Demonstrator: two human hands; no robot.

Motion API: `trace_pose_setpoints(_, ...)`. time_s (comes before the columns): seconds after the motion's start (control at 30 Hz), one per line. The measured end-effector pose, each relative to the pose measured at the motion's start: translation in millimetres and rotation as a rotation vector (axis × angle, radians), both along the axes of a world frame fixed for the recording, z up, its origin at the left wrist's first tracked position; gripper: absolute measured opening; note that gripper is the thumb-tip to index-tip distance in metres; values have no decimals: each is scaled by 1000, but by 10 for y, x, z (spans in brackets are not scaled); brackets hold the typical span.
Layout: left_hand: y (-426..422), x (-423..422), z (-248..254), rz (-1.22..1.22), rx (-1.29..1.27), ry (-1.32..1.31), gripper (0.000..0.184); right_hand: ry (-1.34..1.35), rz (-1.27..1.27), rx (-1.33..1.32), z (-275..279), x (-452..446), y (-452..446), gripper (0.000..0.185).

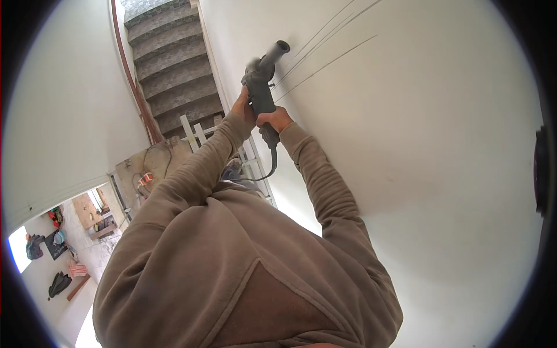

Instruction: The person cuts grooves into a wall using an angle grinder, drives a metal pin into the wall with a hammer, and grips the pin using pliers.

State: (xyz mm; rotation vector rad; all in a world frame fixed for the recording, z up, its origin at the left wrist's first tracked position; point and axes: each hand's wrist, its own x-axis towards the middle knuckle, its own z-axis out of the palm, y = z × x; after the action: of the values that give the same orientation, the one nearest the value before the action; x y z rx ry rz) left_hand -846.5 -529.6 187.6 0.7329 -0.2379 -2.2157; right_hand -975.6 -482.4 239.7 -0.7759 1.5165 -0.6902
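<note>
A dark corded power tool that looks like an angle grinder (260,95) is held up against the white wall (406,127). A tube-like part with an open end sticks out from its head. My left hand (241,107) is closed on the left side of the tool's body, with its fingers partly hidden. My right hand (278,119) wraps round the rear of the body, near where the black cord (274,162) comes out. Several thin dark lines (328,68) run across the wall beside the tool's head.
Patterned stairs (174,64) rise at the upper left, with a brown rail (129,69) along them. White metal bars (194,132) stand below the tool. A board (130,168) with a cable and an orange-and-white item lies at left. Bags and clothes (58,243) hang lower down.
</note>
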Motion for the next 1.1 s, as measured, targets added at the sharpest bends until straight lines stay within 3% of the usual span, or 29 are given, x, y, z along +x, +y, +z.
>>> trace_pose_setpoints(0.17,-93,185,-142,35,36,-183,86,-200,30,46,83,149,-52,26)
trace_pose_setpoints(0.47,-1,298,299,9,153,-130,81,-269,-5,98,227,317,-9,23)
trace_pose_setpoints(0.57,-3,240,244,-7,158,-146,83,-194,-18,93,132,252,9,26)
trace_pose_setpoints(0.67,-33,162,-11,-85,173,-35,79,98,73,3,237,132,-10,31)
trace_pose_setpoints(0.77,42,93,137,-62,29,90,67,268,97,-128,-107,5,-43,39)
trace_pose_setpoints(0.87,-27,-37,117,-134,32,-87,54,441,211,43,76,-29,-135,74)
trace_pose_setpoints(0.97,-63,-117,107,-167,43,-156,56,418,171,21,-169,-87,-149,69)
trace_pose_setpoints(1.1,15,-30,180,-76,124,15,64,252,115,-1,-44,-77,-73,42)
